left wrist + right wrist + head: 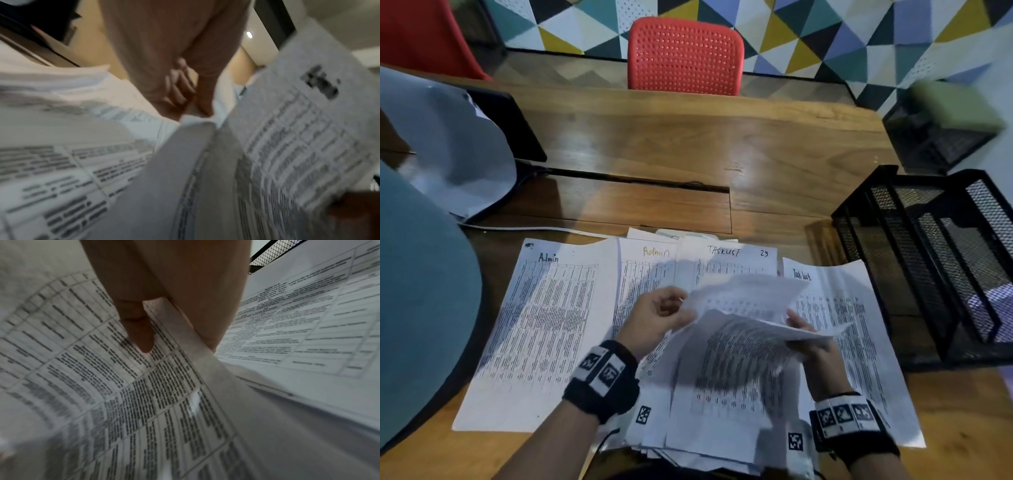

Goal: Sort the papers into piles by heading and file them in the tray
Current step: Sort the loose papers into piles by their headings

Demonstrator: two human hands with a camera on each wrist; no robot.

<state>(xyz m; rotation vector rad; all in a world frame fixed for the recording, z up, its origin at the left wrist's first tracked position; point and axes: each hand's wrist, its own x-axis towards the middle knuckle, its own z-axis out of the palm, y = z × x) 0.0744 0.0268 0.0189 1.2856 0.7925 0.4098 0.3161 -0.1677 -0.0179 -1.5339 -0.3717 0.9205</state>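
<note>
Four printed sheets lie side by side on the wooden desk [688, 144]: an "Admin" sheet [541, 325] at the left, a second "Admin" sheet [647, 267], a "Tasklist" sheet [726, 257], and a "Task list" sheet [846, 308] at the right. Over them I hold a bent sheaf of papers [736, 370]. My left hand [685, 308] pinches the left edge of the top sheet [743, 296], which is lifted and blurred. My right hand [796, 322] grips the sheaf's right edge, thumb [137, 331] on top. The black mesh tray [928, 260] stands at the right.
A covered monitor [448, 147] stands at the back left, beside a teal rounded chair back [421, 291]. A red chair [685, 56] faces the desk's far side. A second mesh basket [935, 137] sits beyond the right edge. A cable slot [640, 178] crosses the desk.
</note>
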